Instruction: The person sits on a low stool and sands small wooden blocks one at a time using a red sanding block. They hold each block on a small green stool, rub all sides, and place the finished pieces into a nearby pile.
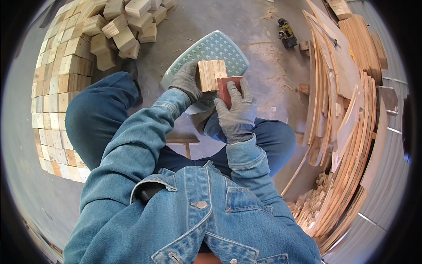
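Observation:
My left hand [187, 82], in a grey glove, grips a squarish wooden block [211, 73] by its left side. Layered edges show on the face turned up to me. In my right hand [237, 110], also gloved in grey, is a reddish-brown sanding block [224, 90], with the fingers lying over its top. The sanding block lies against the wooden block's lower right corner. Both are above a pale green plastic stool [220, 44] with a raised pattern on its top. The undersides of both blocks are hidden.
Stacked wooden blocks [55, 99] form a wall on the left, with several loose blocks [125, 39] heaped at its far end. A yellow and black power drill [287, 33] lies on the floor beyond. Boards and plywood sheets [347, 57] lean along the right, near a pile of offcuts [310, 204].

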Tool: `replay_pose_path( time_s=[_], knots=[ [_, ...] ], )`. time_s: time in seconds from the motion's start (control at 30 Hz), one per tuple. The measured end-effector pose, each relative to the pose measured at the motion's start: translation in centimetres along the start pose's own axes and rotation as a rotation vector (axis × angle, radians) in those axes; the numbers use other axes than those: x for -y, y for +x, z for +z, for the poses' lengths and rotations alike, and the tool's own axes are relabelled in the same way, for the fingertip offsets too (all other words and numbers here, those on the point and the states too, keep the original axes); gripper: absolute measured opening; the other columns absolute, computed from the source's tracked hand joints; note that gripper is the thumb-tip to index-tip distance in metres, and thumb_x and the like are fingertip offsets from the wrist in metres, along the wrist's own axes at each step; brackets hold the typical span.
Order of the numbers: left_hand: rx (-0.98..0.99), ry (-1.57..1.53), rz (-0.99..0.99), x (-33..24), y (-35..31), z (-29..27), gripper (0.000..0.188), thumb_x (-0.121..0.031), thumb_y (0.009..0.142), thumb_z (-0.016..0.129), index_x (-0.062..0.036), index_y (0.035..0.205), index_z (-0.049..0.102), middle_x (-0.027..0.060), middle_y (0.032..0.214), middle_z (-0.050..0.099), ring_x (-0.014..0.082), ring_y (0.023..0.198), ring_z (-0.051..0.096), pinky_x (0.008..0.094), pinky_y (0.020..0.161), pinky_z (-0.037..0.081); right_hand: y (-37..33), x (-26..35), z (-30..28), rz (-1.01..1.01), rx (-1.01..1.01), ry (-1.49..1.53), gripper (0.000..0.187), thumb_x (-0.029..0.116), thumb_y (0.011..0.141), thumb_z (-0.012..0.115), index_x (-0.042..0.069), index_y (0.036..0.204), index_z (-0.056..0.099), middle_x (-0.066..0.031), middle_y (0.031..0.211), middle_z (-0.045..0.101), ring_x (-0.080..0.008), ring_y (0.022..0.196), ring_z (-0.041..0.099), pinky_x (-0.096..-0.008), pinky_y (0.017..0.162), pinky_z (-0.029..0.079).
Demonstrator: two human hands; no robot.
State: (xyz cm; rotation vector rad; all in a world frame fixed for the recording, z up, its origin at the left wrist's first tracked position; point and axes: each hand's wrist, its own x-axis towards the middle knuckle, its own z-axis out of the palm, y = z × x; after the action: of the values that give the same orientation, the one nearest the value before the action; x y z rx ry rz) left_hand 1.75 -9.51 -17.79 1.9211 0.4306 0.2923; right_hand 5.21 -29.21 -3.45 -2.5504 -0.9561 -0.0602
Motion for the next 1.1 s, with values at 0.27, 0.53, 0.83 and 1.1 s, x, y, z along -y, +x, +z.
replay_pose_path(
  time_s=[0.27,0.53,0.83,1.1],
  knots=[
    [-0.009,0.043,-0.036,-1.5,0.1,-0.6,0.11,-0.046,0.06,0.1,-0.0111,0.15,0.047,0.0178,0.145,0.059,0.0345,0.136,0.058,0.0434,0.118,0.047,0.6,-0.1,-0.2,-0.019,0.023,0.097,0.067,0.034,0.084,0.085,0.004,0.142,0.067,-0.0258,0.154,0.053,-0.0441,0.139,0.053,-0.0606,0.118,0.039],
    [-0.003,0.124,-0.075,-2.1,-0.3,-1.0,0.111,-0.049,0.059,0.099,-0.0146,0.151,0.047,0.0203,0.146,0.057,0.0393,0.138,0.056,0.0457,0.12,0.045,0.0,1.4,-1.1,-0.18,0.09,-0.114,0.072,0.03,0.085,0.08,-0.002,0.146,0.06,-0.0285,0.157,0.05,-0.0484,0.137,0.053,-0.0592,0.112,0.044],
    [-0.042,0.187,-0.137,-5.5,-0.6,-2.1,0.111,-0.051,0.057,0.098,-0.0157,0.149,0.047,0.0173,0.145,0.057,0.0379,0.137,0.056,0.0457,0.118,0.047,9.5,0.0,2.7,-0.183,-0.041,-0.247,0.061,0.031,0.09,0.071,0.003,0.143,0.063,-0.02,0.156,0.055,-0.0466,0.122,0.063,-0.055,0.102,0.052],
    [-0.055,0.146,-0.054,-3.9,-0.4,-2.0,0.103,-0.053,0.06,0.096,-0.0152,0.145,0.053,0.0192,0.139,0.06,0.0382,0.135,0.057,0.045,0.119,0.045,3.0,2.4,-0.3,-0.235,0.018,-0.047,0.065,0.026,0.084,0.076,-0.005,0.139,0.063,-0.0266,0.149,0.057,-0.0502,0.119,0.06,-0.0579,0.106,0.048]
  ],
)
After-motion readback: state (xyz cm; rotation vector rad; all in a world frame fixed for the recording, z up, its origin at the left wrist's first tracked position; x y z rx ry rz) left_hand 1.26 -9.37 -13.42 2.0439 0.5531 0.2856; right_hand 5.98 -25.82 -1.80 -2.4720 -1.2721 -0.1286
